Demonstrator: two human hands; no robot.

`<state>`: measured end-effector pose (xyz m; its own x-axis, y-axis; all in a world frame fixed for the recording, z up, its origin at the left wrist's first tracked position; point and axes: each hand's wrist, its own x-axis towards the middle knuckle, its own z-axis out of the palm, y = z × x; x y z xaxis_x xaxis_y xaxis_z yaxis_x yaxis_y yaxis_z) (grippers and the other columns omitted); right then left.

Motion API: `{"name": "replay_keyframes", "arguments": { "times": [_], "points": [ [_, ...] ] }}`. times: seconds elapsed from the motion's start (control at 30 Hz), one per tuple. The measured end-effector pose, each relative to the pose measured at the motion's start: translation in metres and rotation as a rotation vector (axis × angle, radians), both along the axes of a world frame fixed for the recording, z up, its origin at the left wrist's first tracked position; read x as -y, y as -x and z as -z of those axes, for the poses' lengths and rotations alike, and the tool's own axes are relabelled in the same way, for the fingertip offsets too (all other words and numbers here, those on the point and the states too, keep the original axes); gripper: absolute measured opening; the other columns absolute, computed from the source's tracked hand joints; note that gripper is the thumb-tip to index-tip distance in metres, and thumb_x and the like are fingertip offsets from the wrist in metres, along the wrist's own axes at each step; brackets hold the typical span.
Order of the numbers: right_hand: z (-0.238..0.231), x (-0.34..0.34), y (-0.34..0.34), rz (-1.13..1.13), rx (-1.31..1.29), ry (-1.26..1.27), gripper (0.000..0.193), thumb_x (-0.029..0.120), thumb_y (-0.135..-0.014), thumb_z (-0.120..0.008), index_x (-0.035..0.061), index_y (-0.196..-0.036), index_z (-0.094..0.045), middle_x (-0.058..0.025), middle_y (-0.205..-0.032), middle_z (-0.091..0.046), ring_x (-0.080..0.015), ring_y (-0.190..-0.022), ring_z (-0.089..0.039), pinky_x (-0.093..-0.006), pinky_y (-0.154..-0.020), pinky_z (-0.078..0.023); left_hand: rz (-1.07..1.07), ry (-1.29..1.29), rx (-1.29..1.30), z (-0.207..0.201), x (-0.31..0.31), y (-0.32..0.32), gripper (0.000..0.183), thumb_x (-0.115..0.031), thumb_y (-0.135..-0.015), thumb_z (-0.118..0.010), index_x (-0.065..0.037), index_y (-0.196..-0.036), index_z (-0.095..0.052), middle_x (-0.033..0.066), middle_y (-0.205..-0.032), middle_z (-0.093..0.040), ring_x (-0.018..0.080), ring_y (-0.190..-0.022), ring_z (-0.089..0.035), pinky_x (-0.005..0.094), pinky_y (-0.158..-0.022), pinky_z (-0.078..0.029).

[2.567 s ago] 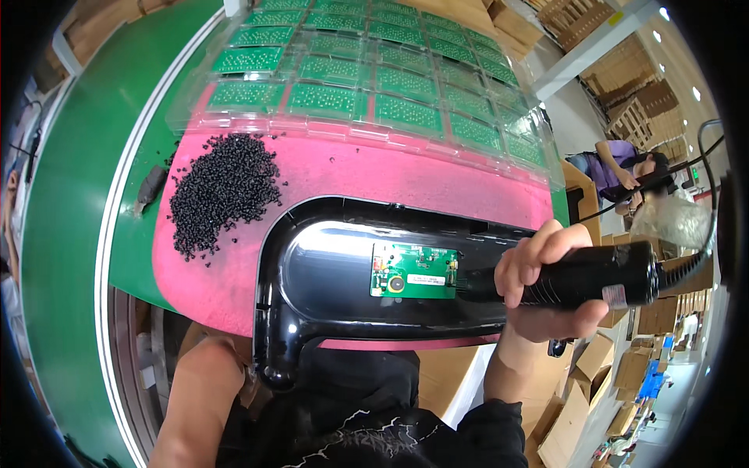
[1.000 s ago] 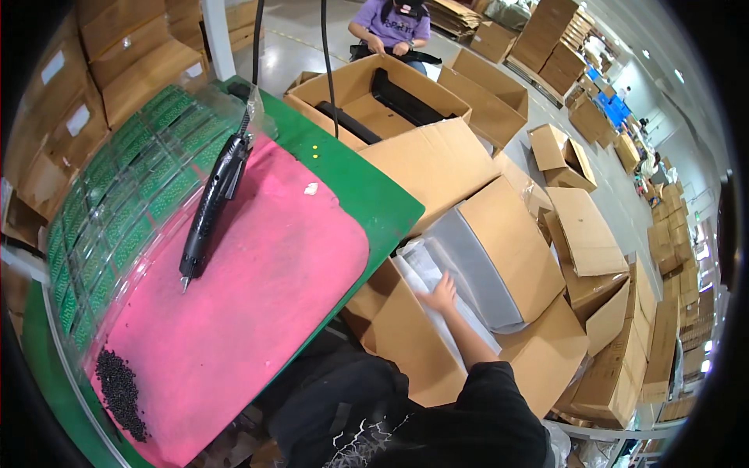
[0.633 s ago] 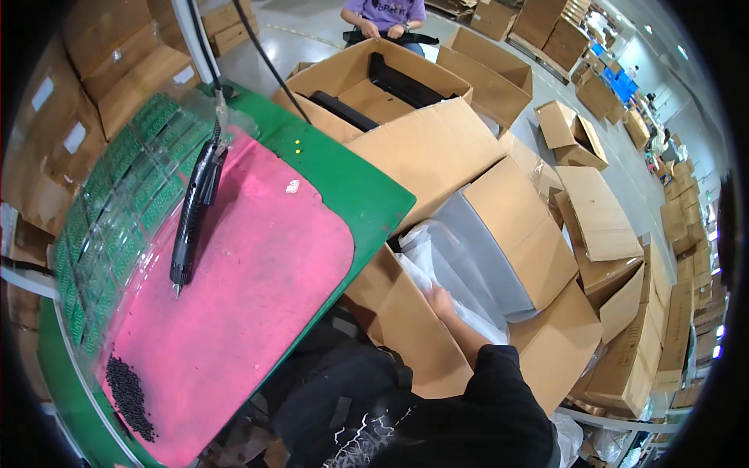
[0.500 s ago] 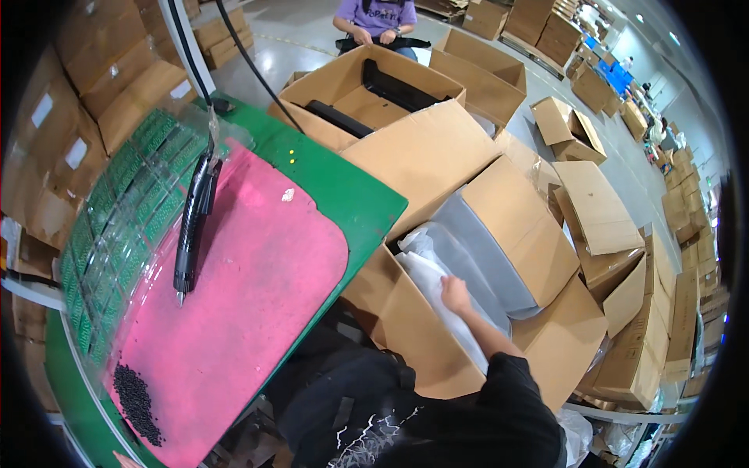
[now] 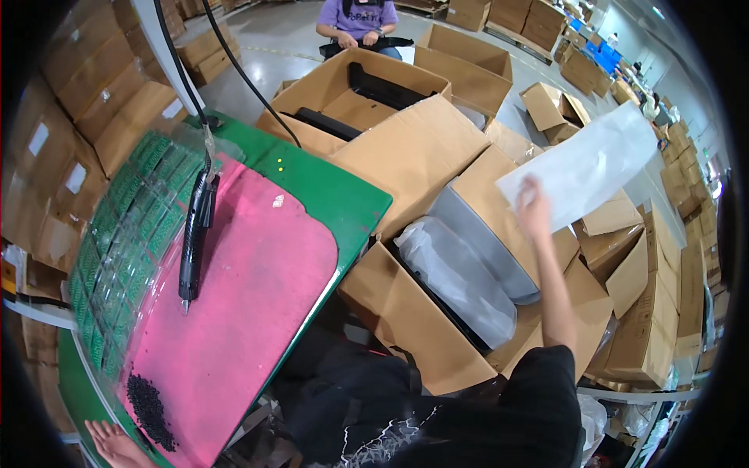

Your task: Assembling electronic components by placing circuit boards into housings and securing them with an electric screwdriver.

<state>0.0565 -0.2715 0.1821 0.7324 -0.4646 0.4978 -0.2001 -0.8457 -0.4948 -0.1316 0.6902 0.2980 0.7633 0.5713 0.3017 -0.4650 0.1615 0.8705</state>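
My right hand [image 5: 534, 207] is raised over the right side of an open cardboard box [image 5: 406, 327]. It grips the near end of a translucent white foam sheet [image 5: 597, 160], which streams out to the far right. Inside the box lies a dark part wrapped in whitish film [image 5: 460, 281], beside a grey divider [image 5: 488, 246]. At the lower left, my left hand [image 5: 115, 443] rests at the green table's edge, fingers spread and holding nothing. Nearest to it is a pile of small black screws or pellets [image 5: 150, 409] on the pink mat [image 5: 242, 312].
A black electric screwdriver [image 5: 195, 242] hangs over the mat beside clear trays with green boards [image 5: 129, 226]. Beyond the table, another box [image 5: 335, 93] holds black parts. A person in a purple shirt [image 5: 359, 19] sits behind it. More cartons [image 5: 554, 109] stand right.
My right hand has lifted out of the box and swung up and right, pulling the white sheet off the wrapped part. My left hand has come further into view.
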Motion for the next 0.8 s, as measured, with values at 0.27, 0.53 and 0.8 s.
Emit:
{"name": "replay_keyframes", "arguments": {
  "times": [0.27, 0.53, 0.8],
  "points": [
    [0.278, -0.145, 0.085, -0.124, -0.873, -0.431, 0.038, 0.039, -0.082, -0.065, 0.0059, -0.1, -0.073, -0.0253, -0.139, -0.047, -0.0413, -0.131, -0.04, -0.0435, -0.109, -0.034, -0.319, -0.245, -0.312, -0.021, 0.181, -0.037, 0.029, -0.023, -0.094, -0.048, -0.001, -0.102, -0.064, 0.0125, -0.087, -0.062, 0.0237, -0.08, -0.053, 0.0361, -0.072, -0.041],
    [0.25, -0.116, 0.097, -0.177, -1.203, -0.721, 0.047, 0.05, -0.083, -0.064, 0.0039, -0.091, -0.071, -0.0234, -0.121, -0.059, -0.0356, -0.112, -0.056, -0.0407, -0.095, -0.044, -0.317, -0.528, -0.26, -0.012, 0.224, -0.046, 0.016, -0.013, -0.091, -0.049, -0.003, -0.08, -0.056, 0.0088, -0.073, -0.051, 0.0218, -0.067, -0.049, 0.0317, -0.061, -0.039],
    [0.008, -0.145, 0.121, -0.162, -0.683, -0.459, 0.061, 0.047, -0.073, -0.081, -0.007, -0.094, -0.061, -0.013, -0.082, -0.064, -0.0228, -0.078, -0.06, -0.0379, -0.073, -0.049, 0.706, -0.312, 0.22, 0.016, 0.34, -0.05, 0.01, -0.009, -0.078, -0.062, 0.0, -0.083, -0.06, 0.0155, -0.071, -0.056, 0.0247, -0.062, -0.054, 0.0409, -0.054, -0.046]
  ]
}}
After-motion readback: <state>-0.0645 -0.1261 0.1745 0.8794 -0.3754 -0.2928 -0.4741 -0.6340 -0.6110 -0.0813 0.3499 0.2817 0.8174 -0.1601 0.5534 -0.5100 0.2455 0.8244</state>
